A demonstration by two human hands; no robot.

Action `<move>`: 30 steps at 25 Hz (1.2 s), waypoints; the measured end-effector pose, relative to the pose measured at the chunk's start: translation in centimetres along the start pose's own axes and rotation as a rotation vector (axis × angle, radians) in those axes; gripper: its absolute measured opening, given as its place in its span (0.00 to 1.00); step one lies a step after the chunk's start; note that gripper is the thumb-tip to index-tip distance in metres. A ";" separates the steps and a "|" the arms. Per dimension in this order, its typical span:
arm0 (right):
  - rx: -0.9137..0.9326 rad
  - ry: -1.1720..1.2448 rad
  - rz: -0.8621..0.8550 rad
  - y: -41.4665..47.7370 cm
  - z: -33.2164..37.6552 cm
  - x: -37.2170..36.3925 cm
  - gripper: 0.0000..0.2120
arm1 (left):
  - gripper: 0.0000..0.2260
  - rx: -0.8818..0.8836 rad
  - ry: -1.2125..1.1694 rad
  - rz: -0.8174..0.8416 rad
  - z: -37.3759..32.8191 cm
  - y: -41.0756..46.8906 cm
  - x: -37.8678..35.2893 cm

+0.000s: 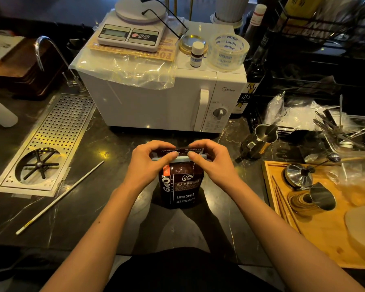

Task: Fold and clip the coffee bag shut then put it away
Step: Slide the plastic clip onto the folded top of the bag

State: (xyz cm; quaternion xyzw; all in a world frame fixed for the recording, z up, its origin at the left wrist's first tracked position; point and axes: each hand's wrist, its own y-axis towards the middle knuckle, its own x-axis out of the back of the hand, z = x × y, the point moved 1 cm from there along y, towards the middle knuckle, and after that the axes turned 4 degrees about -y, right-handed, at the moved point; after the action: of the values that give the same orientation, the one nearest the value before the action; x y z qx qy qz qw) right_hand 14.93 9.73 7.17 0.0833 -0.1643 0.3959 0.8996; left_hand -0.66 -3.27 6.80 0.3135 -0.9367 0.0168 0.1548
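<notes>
A dark brown coffee bag (181, 186) with white lettering stands upright on the black marble counter, in front of the microwave. Its top is folded over. A pale grey-blue bar clip (182, 158) lies across the fold. My left hand (150, 163) pinches the left end of the clip and folded top, thumb in front. My right hand (211, 161) pinches the right end the same way. Part of the fold and the clip's ends are hidden under my fingers.
A white microwave (162, 102) stands right behind the bag, carrying a kitchen scale (131, 32) and a tape roll (228, 51). A perforated metal drip tray (46, 144) lies at left, a white stick (59, 197) beside it. A wooden tray (325, 218) with metal jugs sits at right.
</notes>
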 end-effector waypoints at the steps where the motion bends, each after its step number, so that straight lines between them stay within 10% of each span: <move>1: 0.034 -0.052 0.006 0.2 0.3 -0.2 0.06 | 0.06 -0.012 0.019 0.010 -0.1 0.2 -0.1; 17: 0.160 -0.350 -0.125 0.9 0.8 -1.8 0.04 | 0.01 -0.234 0.136 -0.061 -0.7 0.2 -1.3; 30: -0.008 -0.290 -0.132 1.0 0.8 -0.3 0.06 | 0.03 -0.006 -0.033 -0.098 0.1 -0.2 -0.4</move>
State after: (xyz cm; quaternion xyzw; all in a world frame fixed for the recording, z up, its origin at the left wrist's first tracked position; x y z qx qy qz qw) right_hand 13.84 9.93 7.79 0.1468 -0.2880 0.3193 0.8908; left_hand -0.24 -3.21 6.51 0.3587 -0.9228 0.0013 0.1409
